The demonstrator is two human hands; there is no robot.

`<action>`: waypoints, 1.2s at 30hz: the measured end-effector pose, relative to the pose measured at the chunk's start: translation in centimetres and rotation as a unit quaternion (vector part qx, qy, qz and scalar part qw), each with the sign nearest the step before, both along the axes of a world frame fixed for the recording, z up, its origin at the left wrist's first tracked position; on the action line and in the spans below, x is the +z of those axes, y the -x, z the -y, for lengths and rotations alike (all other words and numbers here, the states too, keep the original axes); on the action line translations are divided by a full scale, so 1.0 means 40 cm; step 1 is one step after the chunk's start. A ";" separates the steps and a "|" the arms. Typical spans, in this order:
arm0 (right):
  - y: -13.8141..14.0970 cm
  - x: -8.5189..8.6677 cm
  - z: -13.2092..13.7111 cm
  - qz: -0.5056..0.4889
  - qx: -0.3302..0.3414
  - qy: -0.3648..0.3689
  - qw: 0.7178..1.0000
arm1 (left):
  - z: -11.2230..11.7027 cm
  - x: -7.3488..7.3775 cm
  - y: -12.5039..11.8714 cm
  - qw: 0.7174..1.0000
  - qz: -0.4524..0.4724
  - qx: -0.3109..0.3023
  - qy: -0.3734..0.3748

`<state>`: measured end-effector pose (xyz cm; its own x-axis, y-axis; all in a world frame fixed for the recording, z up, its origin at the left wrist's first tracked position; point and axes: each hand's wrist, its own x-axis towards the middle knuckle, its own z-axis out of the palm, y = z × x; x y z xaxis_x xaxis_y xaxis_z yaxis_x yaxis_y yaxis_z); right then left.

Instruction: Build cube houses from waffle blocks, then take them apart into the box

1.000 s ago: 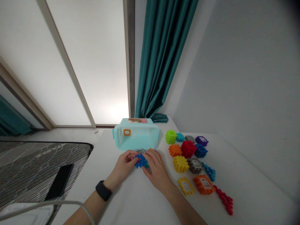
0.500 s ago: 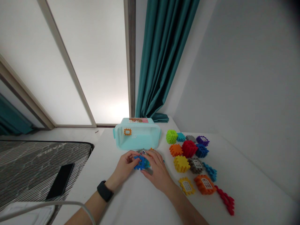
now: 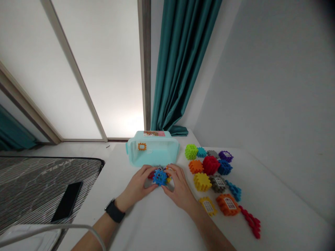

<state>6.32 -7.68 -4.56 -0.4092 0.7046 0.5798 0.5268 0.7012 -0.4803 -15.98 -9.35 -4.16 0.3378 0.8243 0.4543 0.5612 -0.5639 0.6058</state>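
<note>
My left hand (image 3: 136, 184), with a black watch on its wrist, grips the left edge of a blue square interlocking block with a window grid (image 3: 159, 177). On the opposite side, my right hand (image 3: 179, 190) has its thumb and fingers bent round the right edge of that block. The block faces up toward me, just above the white table. Bits of red, grey, orange and yellow pieces show behind it and between my fingers; how they lie is mostly hidden.
A turquoise bin (image 3: 154, 160) lies behind my hands, an orange frame piece (image 3: 142, 146) inside it. Toothed pieces in colour groups, among them a red stack (image 3: 210, 165) and an orange window stack (image 3: 227, 205), stand at right. A phone (image 3: 67, 202) lies left, near a white cable (image 3: 78, 226).
The blue block has turned to show its window grid squarely. My right hand has shifted from over the pieces to the block's right edge. The groups at right stay put.
</note>
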 end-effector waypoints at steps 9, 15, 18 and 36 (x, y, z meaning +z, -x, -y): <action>0.000 -0.008 0.000 -0.015 0.008 0.013 1.000 | 0.003 -0.002 0.009 0.994 -0.054 0.068 -0.072; 0.006 -0.013 -0.001 -0.058 0.001 0.013 0.998 | 0.012 0.003 -0.013 0.994 -0.001 0.079 -0.080; 0.014 -0.013 0.006 -0.072 -0.021 0.002 0.997 | 0.014 0.006 -0.024 0.995 0.027 0.054 -0.073; 0.019 -0.025 0.008 -0.054 -0.026 -0.070 0.996 | 0.026 0.020 -0.036 0.999 0.027 0.019 -0.024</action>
